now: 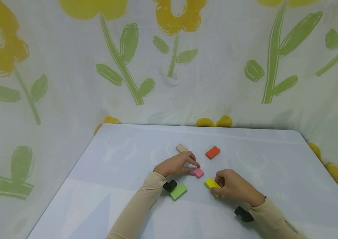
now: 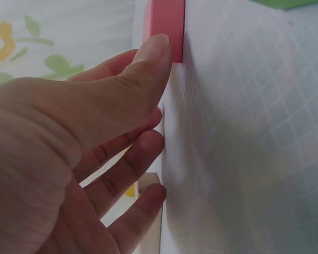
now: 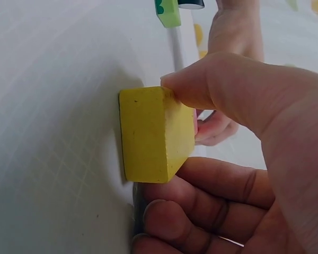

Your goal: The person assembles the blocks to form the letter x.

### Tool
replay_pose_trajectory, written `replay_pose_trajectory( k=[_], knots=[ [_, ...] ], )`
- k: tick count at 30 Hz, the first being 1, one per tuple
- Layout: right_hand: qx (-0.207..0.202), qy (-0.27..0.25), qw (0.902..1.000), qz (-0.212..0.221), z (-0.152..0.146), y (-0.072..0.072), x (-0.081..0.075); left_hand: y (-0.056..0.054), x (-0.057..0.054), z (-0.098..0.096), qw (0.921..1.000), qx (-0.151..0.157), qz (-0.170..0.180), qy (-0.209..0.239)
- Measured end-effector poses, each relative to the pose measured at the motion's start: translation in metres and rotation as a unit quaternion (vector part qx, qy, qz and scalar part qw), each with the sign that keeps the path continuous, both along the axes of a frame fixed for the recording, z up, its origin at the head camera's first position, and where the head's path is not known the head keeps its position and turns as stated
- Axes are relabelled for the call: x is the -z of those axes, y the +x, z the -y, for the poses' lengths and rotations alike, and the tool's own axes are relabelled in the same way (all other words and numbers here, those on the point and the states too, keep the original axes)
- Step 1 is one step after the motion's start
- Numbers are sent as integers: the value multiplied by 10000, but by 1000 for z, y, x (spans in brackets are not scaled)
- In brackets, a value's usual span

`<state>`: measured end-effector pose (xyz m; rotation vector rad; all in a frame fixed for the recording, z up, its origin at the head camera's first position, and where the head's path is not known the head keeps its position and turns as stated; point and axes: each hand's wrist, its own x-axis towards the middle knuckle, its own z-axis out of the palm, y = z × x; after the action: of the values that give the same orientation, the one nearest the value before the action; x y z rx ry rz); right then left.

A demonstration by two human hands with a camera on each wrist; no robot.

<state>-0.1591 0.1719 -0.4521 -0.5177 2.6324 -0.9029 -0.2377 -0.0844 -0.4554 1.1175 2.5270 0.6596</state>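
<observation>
My left hand [image 1: 175, 165] pinches a small pink block [image 1: 199, 172] between thumb and index finger. In the left wrist view the thumb lies along the face of the pink block [image 2: 167, 18], and the other fingers hang loosely apart beneath. To the right, my right hand [image 1: 235, 186] has thumb and fingers on opposite sides of a yellow rectangular block [image 1: 211, 182]. Up close, the yellow block [image 3: 143, 135] lies flat at the tabletop, its thumb-side edge partly covered. A gap of table separates the pink and yellow blocks.
A light green block [image 1: 178, 192] lies beside my left wrist's black camera [image 1: 170, 185]. Farther back are an orange-red block [image 1: 212, 152] and a plain wooden block [image 1: 181, 147], partly behind my left hand. A flower-printed curtain [image 1: 211, 76] stands behind the white table [image 1: 97, 166].
</observation>
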Motion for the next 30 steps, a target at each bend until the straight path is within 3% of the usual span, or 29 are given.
replay_pose_trajectory(
  k=[30],
  knots=[
    [18,-78,9999,-134,11,-8,2,-1,2,0,10000,58,-50,10]
  ],
)
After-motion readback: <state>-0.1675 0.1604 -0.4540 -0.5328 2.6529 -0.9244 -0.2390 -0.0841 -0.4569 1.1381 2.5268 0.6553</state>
